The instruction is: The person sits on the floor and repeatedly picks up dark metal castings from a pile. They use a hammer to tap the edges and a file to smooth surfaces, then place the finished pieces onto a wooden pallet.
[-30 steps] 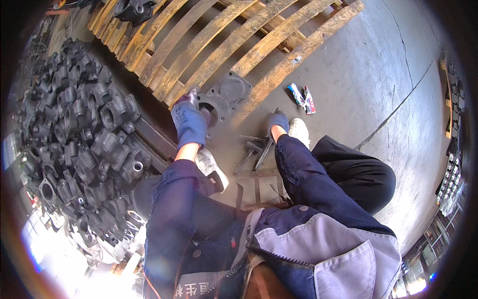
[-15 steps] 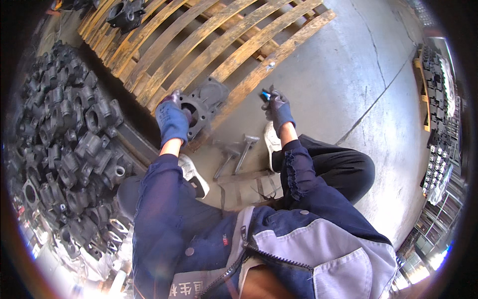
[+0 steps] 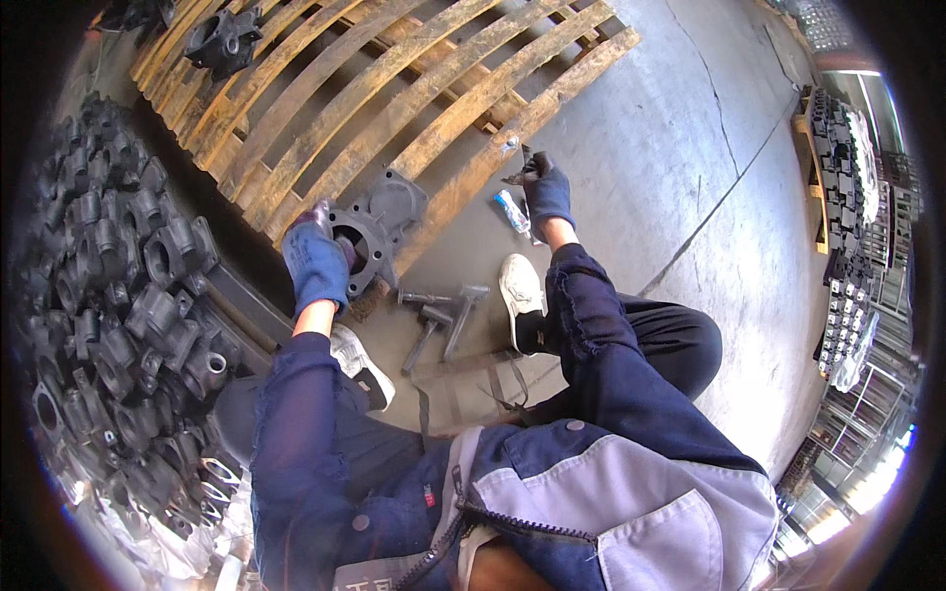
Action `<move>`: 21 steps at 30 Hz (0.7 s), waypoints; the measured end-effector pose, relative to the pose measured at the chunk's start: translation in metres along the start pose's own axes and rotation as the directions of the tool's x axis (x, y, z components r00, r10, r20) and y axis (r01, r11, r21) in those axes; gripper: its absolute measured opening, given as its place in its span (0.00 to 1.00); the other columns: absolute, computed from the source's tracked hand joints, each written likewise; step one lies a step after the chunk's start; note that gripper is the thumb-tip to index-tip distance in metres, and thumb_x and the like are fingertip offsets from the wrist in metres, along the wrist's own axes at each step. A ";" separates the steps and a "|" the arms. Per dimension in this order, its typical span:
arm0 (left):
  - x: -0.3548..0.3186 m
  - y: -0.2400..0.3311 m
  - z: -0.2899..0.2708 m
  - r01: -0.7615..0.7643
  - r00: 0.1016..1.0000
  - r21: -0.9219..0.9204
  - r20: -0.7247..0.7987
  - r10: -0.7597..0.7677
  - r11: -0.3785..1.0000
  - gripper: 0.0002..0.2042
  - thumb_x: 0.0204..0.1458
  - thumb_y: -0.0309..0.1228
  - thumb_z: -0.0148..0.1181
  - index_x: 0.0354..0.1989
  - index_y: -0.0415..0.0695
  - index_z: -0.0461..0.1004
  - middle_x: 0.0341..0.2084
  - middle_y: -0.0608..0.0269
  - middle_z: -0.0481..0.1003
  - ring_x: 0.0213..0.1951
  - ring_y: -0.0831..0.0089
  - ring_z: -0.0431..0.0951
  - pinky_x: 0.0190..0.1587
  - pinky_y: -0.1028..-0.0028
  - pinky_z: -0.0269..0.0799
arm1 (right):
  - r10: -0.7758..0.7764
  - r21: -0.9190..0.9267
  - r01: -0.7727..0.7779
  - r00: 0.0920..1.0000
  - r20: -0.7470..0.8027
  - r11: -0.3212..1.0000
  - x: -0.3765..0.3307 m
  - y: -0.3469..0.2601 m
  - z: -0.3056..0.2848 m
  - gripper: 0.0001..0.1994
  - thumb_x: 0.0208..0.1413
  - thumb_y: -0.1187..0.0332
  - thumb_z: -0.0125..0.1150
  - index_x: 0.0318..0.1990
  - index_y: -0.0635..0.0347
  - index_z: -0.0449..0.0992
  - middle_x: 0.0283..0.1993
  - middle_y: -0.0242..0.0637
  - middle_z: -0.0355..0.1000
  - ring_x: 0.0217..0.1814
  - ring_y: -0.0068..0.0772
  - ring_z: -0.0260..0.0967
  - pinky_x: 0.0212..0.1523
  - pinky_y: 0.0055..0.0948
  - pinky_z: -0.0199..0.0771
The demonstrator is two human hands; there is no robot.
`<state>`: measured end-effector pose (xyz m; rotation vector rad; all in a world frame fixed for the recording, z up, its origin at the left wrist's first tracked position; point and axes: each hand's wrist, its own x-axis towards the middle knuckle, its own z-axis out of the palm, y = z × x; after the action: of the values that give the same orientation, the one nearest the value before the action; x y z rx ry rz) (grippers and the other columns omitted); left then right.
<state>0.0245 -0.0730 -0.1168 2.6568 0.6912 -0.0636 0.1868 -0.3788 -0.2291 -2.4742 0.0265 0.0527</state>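
As the left hand (image 3: 315,260) gripped a grey metal casting (image 3: 397,204), the right hand (image 3: 547,191) hung apart at one o'clock

When twelve was taken as the top of the view, the casting sat at about half past ten, at the near corner of a wooden pallet (image 3: 547,113); how much of it bore on the slats could not be told; its large round opening faced its own seven o'clock.

Left hand, blue-gloved with darkened fingertips, at half past nine; fingers closed on the rim around that opening, one of them seemingly dipping inside.

Right hand, gloved alike, well clear of the casting; fingers partly bent, a thin dark shape at their tips; could not tell whether this was a finger or something held, nor whether the grip was closed; just beside it, at its eight o'clock, a blue-and-white tube (image 3: 510,211) lay on the floor (image 3: 670,138).

T-shaped metal tools (image 3: 436,316) lay clustered at the casting's five o'clock; a white shoe (image 3: 520,284) stood below the right hand, at its half past six; a heap of dark castings (image 3: 148,325) filled nine o'clock; another dark casting (image 3: 225,43) rested on the pallet, farther out toward half past ten; stacked dark parts (image 3: 849,207) stood toward three.
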 end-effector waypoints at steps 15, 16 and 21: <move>0.000 0.003 -0.004 0.013 1.000 -0.015 0.015 -0.013 1.000 0.26 0.35 0.25 0.61 0.50 0.43 0.73 0.38 0.45 0.75 0.43 0.51 0.75 0.47 0.63 0.71 | -0.253 -0.519 0.233 0.967 0.032 0.823 0.004 -0.016 -0.001 0.02 0.43 0.68 0.55 0.26 0.50 0.74 0.27 0.40 0.74 0.31 0.48 0.73 0.31 0.44 0.71; 0.000 0.004 -0.005 0.015 1.000 -0.010 0.021 -0.014 1.000 0.26 0.35 0.24 0.60 0.50 0.42 0.73 0.39 0.44 0.75 0.43 0.49 0.75 0.47 0.62 0.71 | -0.250 -0.527 0.226 0.968 0.026 0.819 0.004 -0.014 0.002 0.03 0.43 0.68 0.55 0.26 0.50 0.74 0.28 0.40 0.74 0.32 0.48 0.73 0.31 0.43 0.71; 0.000 0.009 -0.012 -0.006 1.000 -0.050 0.010 0.007 0.999 0.25 0.35 0.23 0.58 0.50 0.41 0.73 0.38 0.42 0.75 0.43 0.48 0.75 0.47 0.62 0.71 | -0.255 -0.542 0.237 0.966 0.044 0.806 0.007 -0.015 0.006 0.03 0.43 0.69 0.54 0.27 0.50 0.74 0.29 0.40 0.74 0.33 0.47 0.73 0.31 0.43 0.71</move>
<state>0.0280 -0.0760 -0.1023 2.6089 0.6723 -0.0567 0.1939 -0.3632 -0.2252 -3.0285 -0.3459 -0.1065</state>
